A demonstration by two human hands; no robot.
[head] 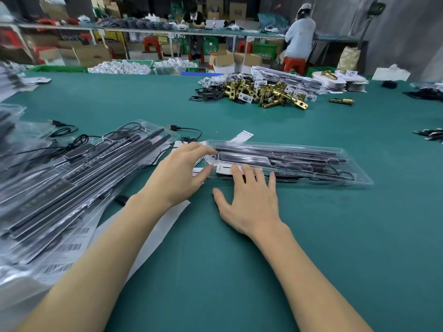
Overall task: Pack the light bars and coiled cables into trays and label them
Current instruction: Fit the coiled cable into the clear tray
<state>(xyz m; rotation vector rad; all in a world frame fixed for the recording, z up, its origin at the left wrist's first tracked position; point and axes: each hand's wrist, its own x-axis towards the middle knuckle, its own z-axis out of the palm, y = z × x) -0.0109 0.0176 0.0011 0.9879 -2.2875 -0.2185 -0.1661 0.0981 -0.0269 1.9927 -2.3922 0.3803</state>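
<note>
- Desk [239,271]: green surface, carrying all items listed below.
- Clear tray [311,172]: lay flat at centre, long axis running left to right; held black light bars [275,155] and a dark cable at its right end, the coil blurred.
- White label [224,169]: sat at the tray's near left end, just beside the fingers of both hands.
- Left hand [177,178]: fingers straight and spread, fingertips touching the tray's left end; gripped nothing.
- Right hand [251,200]: flat, fingers extended, fingertips resting on the tray's near edge; gripped nothing.
- Stack of packed trays [72,183]: lay at left, tilted, with black bars and cables inside; barcode labels [69,248] showed at its near end.
- Loose USB cable [187,130]: lay on the desk between the stack and the centre tray.
- Brass latch parts [263,92]: heaped at far centre-right, well apart from the tray.
</note>
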